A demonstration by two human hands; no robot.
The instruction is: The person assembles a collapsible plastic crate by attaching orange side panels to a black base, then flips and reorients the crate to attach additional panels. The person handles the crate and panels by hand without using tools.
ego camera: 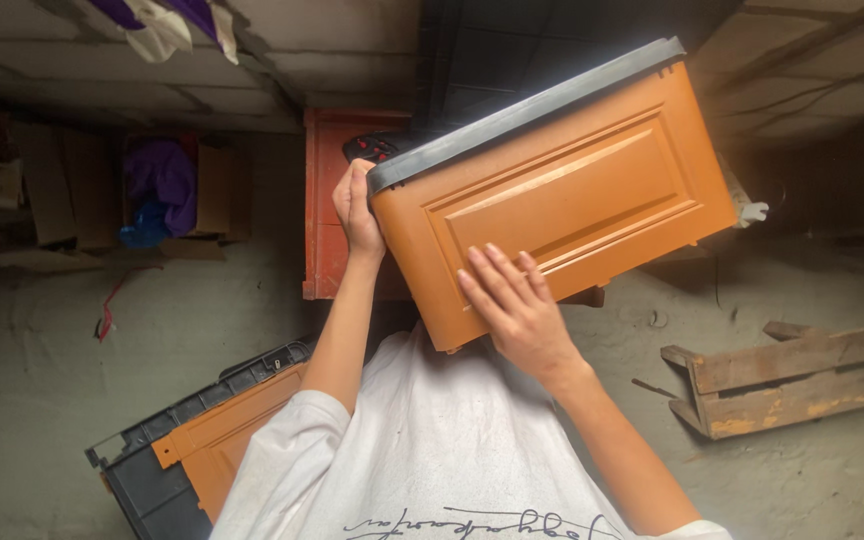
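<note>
I hold an orange plastic box (592, 190) with a raised rectangular panel on its face and a grey rim along its upper left edge, tilted in front of me. My left hand (357, 205) grips its left corner by the grey rim. My right hand (514, 305) lies flat on the lower part of the orange face, fingers spread, supporting it. My white shirt (432, 450) fills the bottom middle.
A second orange and black box part (187, 450) lies at the lower left. A red-orange crate (327, 200) stands behind the held box. Broken wooden boards (792, 380) lie at the right. Cardboard boxes with purple cloth (157, 190) sit at the left on the concrete floor.
</note>
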